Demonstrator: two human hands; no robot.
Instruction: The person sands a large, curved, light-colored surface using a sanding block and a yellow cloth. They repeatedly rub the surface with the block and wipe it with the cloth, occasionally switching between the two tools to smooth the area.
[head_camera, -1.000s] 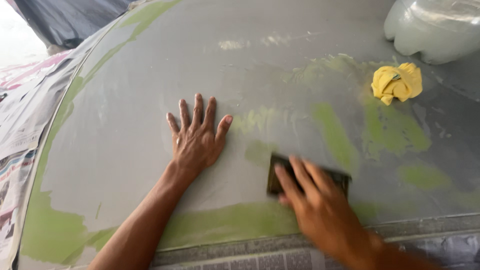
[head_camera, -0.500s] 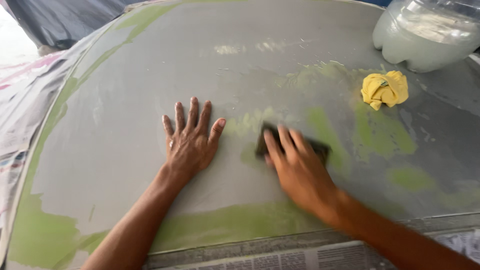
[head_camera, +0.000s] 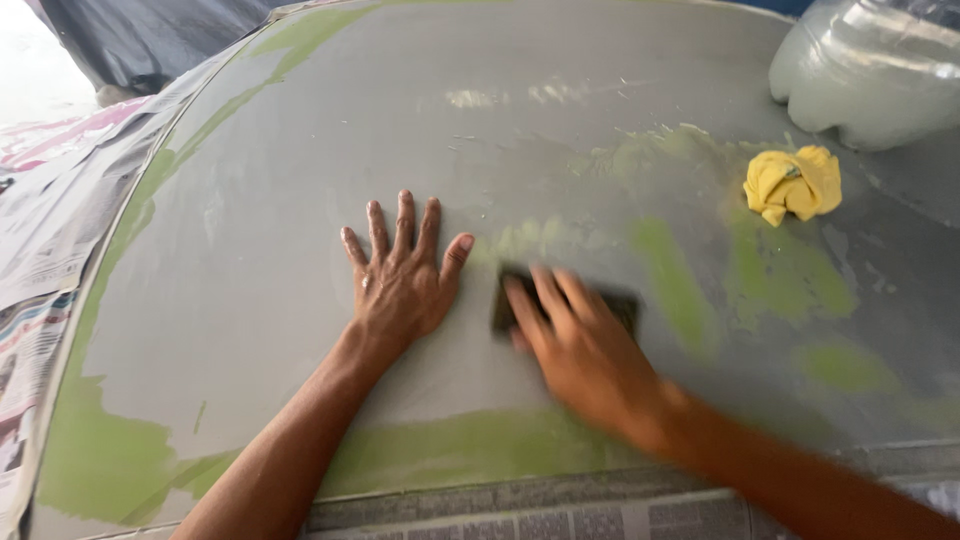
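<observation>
sheets of printed newspaper masking (head_camera: 40, 250) cover the left side and near edge, dark blue-grey tarp (head_camera: 140, 40) hangs top left, bright daylight beyond.

Auto body shop, by the look of it. Grey primed panel (head_camera: 300, 200) with green filler patches (head_camera: 470, 450) under both hands, masking newspaper (head_camera: 50, 230) taped along its edge left of them, dark sanding block (head_camera: 620, 305) under the right hand (head_camera: 580, 350).

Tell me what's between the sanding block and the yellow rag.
Nothing loose, in the head view: between the sanding block under the right hand and the yellow rag lies only the grey panel, with green patches.
</observation>
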